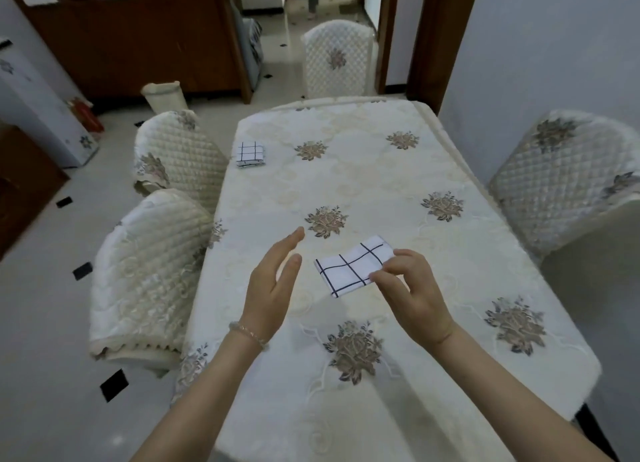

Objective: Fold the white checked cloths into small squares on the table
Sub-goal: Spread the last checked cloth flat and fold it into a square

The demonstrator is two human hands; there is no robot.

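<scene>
A white cloth with dark checks (349, 269), folded to a small rectangle, is held just above the table (381, 191) near its middle. My right hand (412, 288) pinches the cloth's right edge between thumb and fingertips. My left hand (273, 285) hovers to the left of the cloth with straight fingers, edge-on, touching nothing. A second checked cloth (251, 153), folded into a small square stack, lies at the table's far left edge.
The table carries a cream floral cover. Quilted chairs stand at the left (149, 274), farther left (176, 153), at the far end (337, 59) and on the right (568, 177). A white bin (164, 96) sits on the floor.
</scene>
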